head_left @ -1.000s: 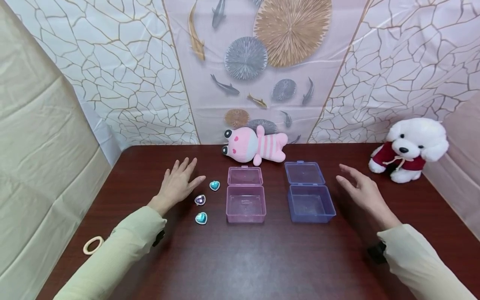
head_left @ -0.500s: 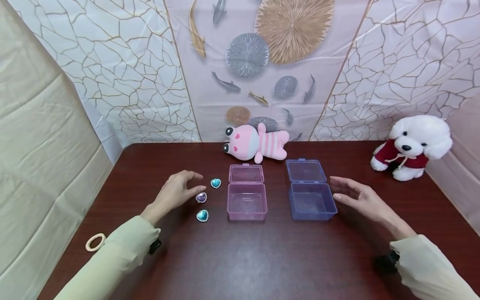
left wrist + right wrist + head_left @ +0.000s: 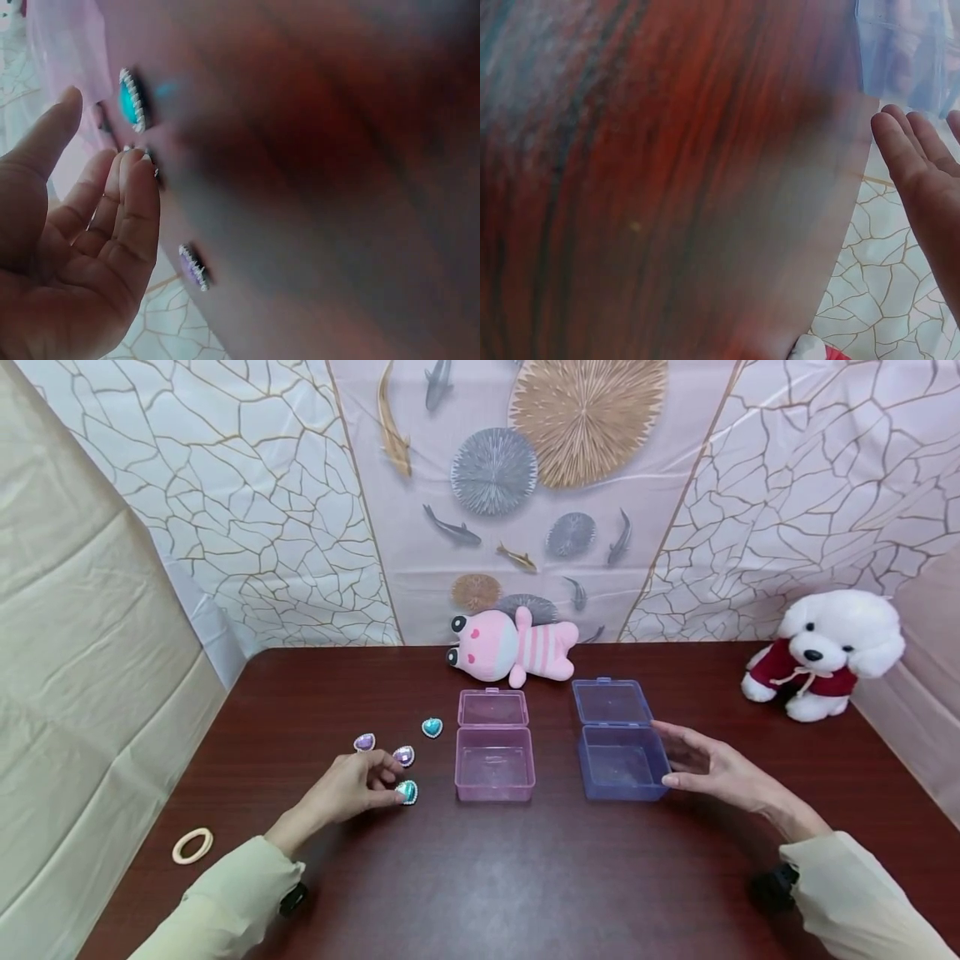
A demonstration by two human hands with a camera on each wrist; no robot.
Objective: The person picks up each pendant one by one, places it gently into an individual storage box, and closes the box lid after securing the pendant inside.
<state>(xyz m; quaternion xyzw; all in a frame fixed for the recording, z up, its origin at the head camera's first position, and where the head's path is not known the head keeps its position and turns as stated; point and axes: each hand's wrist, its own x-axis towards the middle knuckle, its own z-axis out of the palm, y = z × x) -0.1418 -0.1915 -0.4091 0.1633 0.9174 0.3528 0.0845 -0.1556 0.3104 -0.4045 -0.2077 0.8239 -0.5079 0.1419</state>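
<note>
My left hand (image 3: 348,789) is low over the table, loosely bent fingers and thumb apart. The thumb tip is right at a teal heart gem (image 3: 407,792) edged in white beads. In the left wrist view that teal gem (image 3: 131,102) lies just past the fingertips. Two purple heart gems, one (image 3: 403,756) beside the fingers and another (image 3: 364,742) behind the hand, lie close by. Farther back is a second teal heart gem (image 3: 432,727). My right hand (image 3: 723,768) rests its fingertips against the right side of a blue plastic box (image 3: 622,789), whose lid is raised.
A pink plastic box (image 3: 495,792) with its lid back stands between the gems and the blue box. Behind it lies a pink striped plush toy (image 3: 510,647). A white plush dog (image 3: 821,656) sits at the back right. Cream rings (image 3: 192,846) lie near the left edge.
My left hand has drawn back and down from behind the gems to the front teal one, uncovering a purple gem. My right hand has moved left to the blue box.
</note>
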